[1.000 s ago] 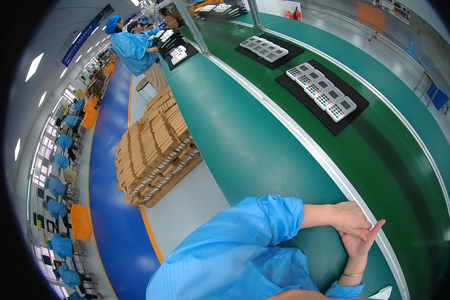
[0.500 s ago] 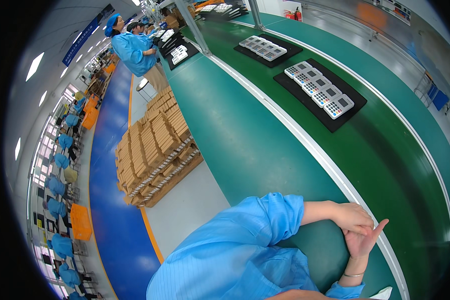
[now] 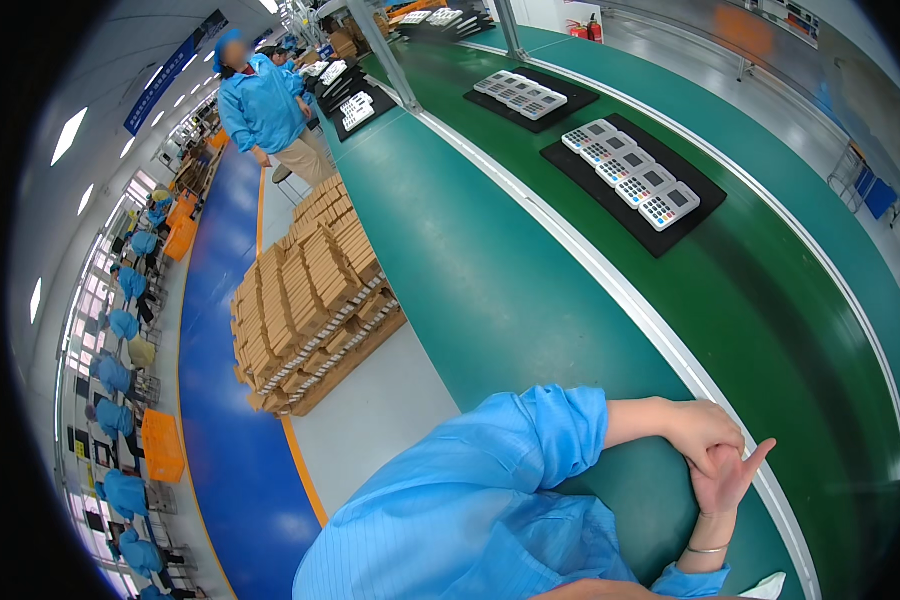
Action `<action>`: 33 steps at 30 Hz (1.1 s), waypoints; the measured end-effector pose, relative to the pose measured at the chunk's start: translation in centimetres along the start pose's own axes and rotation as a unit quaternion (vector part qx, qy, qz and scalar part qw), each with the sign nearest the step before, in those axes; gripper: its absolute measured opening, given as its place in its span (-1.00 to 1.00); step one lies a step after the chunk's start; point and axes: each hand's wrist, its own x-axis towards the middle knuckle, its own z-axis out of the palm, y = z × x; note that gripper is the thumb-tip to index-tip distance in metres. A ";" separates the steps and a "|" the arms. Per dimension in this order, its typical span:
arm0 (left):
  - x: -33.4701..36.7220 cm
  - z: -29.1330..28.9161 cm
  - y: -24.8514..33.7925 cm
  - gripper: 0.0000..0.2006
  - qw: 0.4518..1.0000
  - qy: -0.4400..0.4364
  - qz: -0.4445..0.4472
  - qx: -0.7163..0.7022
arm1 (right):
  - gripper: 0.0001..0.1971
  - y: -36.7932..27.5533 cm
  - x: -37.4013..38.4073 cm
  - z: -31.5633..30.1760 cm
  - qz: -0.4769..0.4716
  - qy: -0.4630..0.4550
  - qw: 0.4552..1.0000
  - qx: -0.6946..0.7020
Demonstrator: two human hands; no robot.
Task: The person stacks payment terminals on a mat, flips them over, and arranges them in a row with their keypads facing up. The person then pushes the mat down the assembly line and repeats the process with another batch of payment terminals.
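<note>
Idly, the person's left hand (image 3: 705,432) is curling closed around the open right hand (image 3: 727,477), both empty, resting on the green bench (image 3: 490,290). Nearby, keypad devices (image 3: 630,175) are sitting in a row on a black tray (image 3: 660,235), apparently for the conveyor.

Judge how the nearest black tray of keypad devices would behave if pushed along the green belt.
The black tray lies flat and low, so it would probably slide, not tip. The keypad devices sit loose in a row on it, so a sharp shove might shift them.

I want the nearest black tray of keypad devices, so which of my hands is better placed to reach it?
Probably left: the left hand lies on top, clasping the right hand, so it can lift free first, and it sits closer to the black tray.
</note>
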 end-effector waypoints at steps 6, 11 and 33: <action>0.3 1.1 0.5 -0.58 0.995 0.043 0.027 0.091 | 0.10 -0.2 -0.7 -0.7 -0.013 0.023 1.000 -0.013; 0.4 1.4 1.2 -0.59 0.992 0.033 0.003 0.122 | 0.11 -0.3 -1.2 -0.5 0.007 0.018 1.000 -0.024; 1.6 3.5 0.8 -0.66 0.992 0.031 0.016 0.118 | -0.03 -0.6 -2.6 0.2 -0.034 0.029 0.998 0.036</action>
